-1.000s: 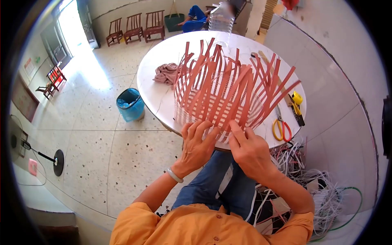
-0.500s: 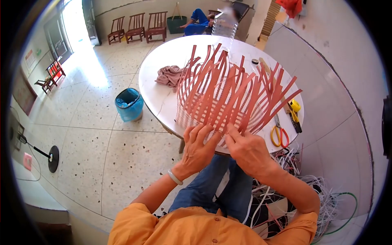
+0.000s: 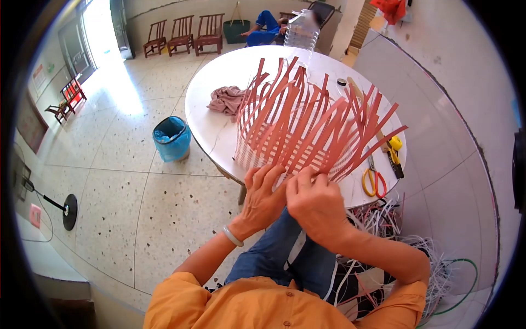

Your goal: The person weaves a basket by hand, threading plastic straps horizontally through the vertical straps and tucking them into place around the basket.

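A half-woven basket (image 3: 263,143) of red-brown and white flat strips stands on the near part of a round white table (image 3: 219,71). Its red-brown strips (image 3: 323,123) stick up loose and fan out above the woven wall. My left hand (image 3: 262,198) grips the near side of the basket, fingers bent over the weave. Close against it, my right hand (image 3: 316,204) is closed, its fingertips pinching a strip at the near wall; the pinched part is mostly hidden by the knuckles.
Scissors (image 3: 374,182) with red and yellow handles, a yellow tool (image 3: 394,143) and a pinkish cloth (image 3: 226,101) lie on the table. A clear plastic bottle (image 3: 300,34) stands behind. Left is a blue-lined bin (image 3: 171,140); tangled strips (image 3: 433,274) lie at right. A person (image 3: 266,28) reclines beyond.
My right hand has shifted left toward my left hand and curled more tightly, with its wrist turned. My left hand stays almost in place on the basket.
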Available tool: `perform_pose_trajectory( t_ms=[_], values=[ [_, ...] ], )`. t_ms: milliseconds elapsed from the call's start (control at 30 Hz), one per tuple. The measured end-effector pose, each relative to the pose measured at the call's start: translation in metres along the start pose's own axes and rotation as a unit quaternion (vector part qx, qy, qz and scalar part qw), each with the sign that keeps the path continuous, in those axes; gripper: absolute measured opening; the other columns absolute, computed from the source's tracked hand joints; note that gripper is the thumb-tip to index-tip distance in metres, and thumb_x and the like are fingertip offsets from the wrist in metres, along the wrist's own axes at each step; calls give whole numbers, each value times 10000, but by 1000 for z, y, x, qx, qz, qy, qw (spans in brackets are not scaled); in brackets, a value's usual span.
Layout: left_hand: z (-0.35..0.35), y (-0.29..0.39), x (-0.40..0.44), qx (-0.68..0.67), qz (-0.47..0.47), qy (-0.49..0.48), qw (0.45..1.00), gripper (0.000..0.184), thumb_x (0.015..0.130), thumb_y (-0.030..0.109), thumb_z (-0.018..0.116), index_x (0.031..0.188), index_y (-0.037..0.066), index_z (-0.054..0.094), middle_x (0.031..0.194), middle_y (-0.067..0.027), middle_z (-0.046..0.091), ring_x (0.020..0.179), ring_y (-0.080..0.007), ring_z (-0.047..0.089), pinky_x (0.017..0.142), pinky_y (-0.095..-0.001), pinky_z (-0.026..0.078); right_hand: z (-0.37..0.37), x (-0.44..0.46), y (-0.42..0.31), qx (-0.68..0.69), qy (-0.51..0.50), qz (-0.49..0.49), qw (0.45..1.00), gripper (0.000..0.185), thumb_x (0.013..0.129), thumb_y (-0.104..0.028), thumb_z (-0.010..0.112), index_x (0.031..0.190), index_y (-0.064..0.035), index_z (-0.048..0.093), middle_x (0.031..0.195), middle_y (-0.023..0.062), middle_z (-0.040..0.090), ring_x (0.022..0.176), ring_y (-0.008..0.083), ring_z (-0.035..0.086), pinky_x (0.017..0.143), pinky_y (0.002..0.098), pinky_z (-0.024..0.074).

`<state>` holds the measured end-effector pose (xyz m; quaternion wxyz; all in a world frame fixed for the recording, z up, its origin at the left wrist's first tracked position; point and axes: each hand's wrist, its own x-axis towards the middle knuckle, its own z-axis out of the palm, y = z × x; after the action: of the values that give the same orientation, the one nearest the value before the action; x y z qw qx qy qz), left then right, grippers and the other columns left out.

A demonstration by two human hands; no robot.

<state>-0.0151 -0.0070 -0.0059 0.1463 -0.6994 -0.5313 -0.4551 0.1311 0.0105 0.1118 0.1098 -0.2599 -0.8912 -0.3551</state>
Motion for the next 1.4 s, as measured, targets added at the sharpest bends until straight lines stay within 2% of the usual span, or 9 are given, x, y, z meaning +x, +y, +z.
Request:
perform_pose_trajectory(
  t_ms=[233, 400, 633, 700, 833, 933, 1033, 1233, 1400],
  values=[
    [1, -2, -5, -40, -2, 3, 999, 406, 834, 144, 704, 1238, 110, 687, 1331, -101, 557, 1308, -301, 476, 1103, -492, 308, -3, -4, -36, -146, -52, 33, 987, 219, 810, -126, 674, 982, 10, 679, 773, 129, 661, 640, 170, 622, 534, 285, 475],
    [0, -3, -1, -1, 4, 4, 1000, 473, 830, 54, 683, 1297, 131, 660, 1321, -94, 564, 1277, -282, 504, 1105, -480, 308, -7, -14, 4, 61, -67, 116, 989, 197, 818, -69, 697, 989, 7, 635, 659, 70, 636, 584, 172, 667, 468, 309, 497],
    [1, -4, -4, -8, 5, -4, 1000, 525, 839, 9, 658, 1346, 142, 642, 1332, -106, 561, 1285, -286, 498, 1113, -485, 299, 3, -49, 11, 188, -44, 118, 974, 168, 864, -103, 668, 1012, -39, 623, 679, 109, 657, 576, 280, 695, 534, 365, 552],
    [1, -6, -5, 17, 25, -16, 999, 590, 786, 33, 757, 1355, 118, 631, 1353, -112, 532, 1268, -313, 481, 1090, -502, 325, 15, -52, 16, 271, -79, 192, 940, 121, 882, -71, 632, 1002, -62, 620, 777, 176, 681, 665, 354, 709, 546, 431, 548],
    [1, -7, -3, 21, 41, -14, 999, 587, 792, 27, 750, 1360, 114, 632, 1355, -112, 531, 1266, -311, 483, 1091, -500, 324, 28, -49, 35, 335, -88, 197, 917, 120, 894, -33, 589, 1010, -51, 613, 815, 215, 676, 735, 413, 695, 588, 473, 547],
    [4, -7, -3, 30, 30, -15, 999, 585, 796, 18, 745, 1363, 111, 633, 1346, -111, 536, 1260, -308, 487, 1091, -497, 324, 41, -51, 46, 350, 19, 206, 914, 97, 988, -84, 606, 994, 6, 642, 753, 269, 653, 771, 455, 666, 682, 508, 507],
    [5, -7, -4, 33, 31, -15, 999, 587, 801, 18, 744, 1369, 111, 631, 1342, -110, 538, 1265, -303, 483, 1092, -494, 321, 42, -55, 50, 377, -50, 202, 903, 52, 905, -27, 579, 948, -19, 606, 777, 249, 664, 774, 460, 680, 680, 532, 529],
    [3, -8, -4, 56, 43, -31, 997, 561, 806, 28, 744, 1352, 107, 645, 1336, -105, 542, 1266, -300, 482, 1089, -493, 324, 47, -66, 42, 523, -57, 237, 817, 89, 980, -110, 589, 981, -24, 615, 792, 256, 660, 790, 486, 648, 697, 548, 497],
    [1, 6, -1, 57, 71, 20, 996, 489, 840, 72, 719, 1323, 128, 662, 1336, -87, 546, 1280, -289, 481, 1108, -502, 298, 46, -67, 44, 522, -40, 240, 817, 103, 983, -132, 602, 990, -30, 614, 810, 248, 663, 791, 479, 644, 694, 541, 493]
  ],
)
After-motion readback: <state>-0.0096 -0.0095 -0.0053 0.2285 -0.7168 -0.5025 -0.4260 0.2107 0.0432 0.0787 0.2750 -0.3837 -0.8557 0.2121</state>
